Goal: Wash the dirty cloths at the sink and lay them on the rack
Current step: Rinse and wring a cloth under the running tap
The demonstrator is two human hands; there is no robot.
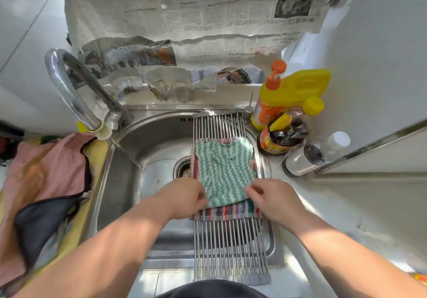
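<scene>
The left hand (184, 196) and the right hand (275, 198) each pinch a near corner of the green zigzag cloth (223, 168), probably to pull it flat for drying. It lies on a striped cloth (231, 211) across the roll-up rack (228, 247) over the steel sink (147, 140). A pink cloth (46, 166) lies left of the sink; newspaper (184, 20) covers the wall behind.

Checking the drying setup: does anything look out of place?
The green zigzag cloth lies stacked on the striped cloth, though bare rack remains nearer. Left of the sink, a pink cloth shows orange staining.
</scene>
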